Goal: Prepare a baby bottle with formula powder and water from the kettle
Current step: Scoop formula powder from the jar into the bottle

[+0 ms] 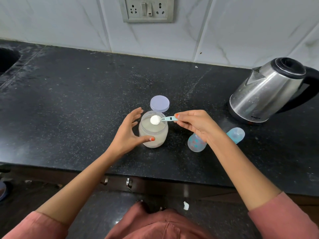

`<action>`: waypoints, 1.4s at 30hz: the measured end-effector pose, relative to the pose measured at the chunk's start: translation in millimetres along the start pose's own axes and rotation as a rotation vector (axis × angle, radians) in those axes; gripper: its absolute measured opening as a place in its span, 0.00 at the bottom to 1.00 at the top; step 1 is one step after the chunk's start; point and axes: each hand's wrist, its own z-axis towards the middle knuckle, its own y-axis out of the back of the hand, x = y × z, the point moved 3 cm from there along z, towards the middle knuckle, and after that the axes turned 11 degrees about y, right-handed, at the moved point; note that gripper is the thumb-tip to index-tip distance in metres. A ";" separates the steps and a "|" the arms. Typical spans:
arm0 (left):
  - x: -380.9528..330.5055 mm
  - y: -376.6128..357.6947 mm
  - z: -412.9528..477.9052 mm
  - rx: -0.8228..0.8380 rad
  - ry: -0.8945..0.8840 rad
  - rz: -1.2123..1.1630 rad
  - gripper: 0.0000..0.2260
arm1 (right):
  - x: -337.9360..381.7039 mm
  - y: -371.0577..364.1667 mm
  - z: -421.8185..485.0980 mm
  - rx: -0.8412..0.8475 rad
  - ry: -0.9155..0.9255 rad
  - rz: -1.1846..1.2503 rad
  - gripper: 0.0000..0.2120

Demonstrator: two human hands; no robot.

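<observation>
The right hand [196, 125] pinches a scoop [164, 119] heaped with powder over the open jar [153, 135]. The left hand [127, 133] is open beside it. Filling the bottle [196, 143] and pouring from the kettle [265, 94] seem left.

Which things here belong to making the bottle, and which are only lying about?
For the job: powder jar, its lid, scoop in the right hand, baby bottle, bottle cap, kettle.
Lying about: wall socket, sink, white scrap on the floor.
</observation>
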 end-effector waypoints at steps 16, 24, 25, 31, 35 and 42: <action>-33.6 -95.8 -48.9 0.042 -0.130 -0.009 0.17 | 15.9 19.3 15.7 0.117 -0.053 0.014 0.07; -26.1 -146.1 -6.1 0.141 0.070 0.013 0.37 | 20.3 20.6 20.7 0.162 -0.061 0.022 0.09; -26.2 -150.2 -2.4 0.151 0.076 0.022 0.37 | 21.0 21.0 22.1 0.165 -0.063 0.021 0.09; -26.9 -162.3 10.4 0.158 0.092 0.014 0.35 | 21.7 23.3 29.8 0.184 -0.078 0.020 0.06; -33.2 -163.2 11.9 0.143 0.077 0.005 0.29 | 17.5 24.6 34.1 0.199 -0.089 0.007 0.06; -32.2 -160.3 7.0 0.156 0.098 0.004 0.28 | 16.4 24.4 35.3 0.210 -0.101 -0.018 0.06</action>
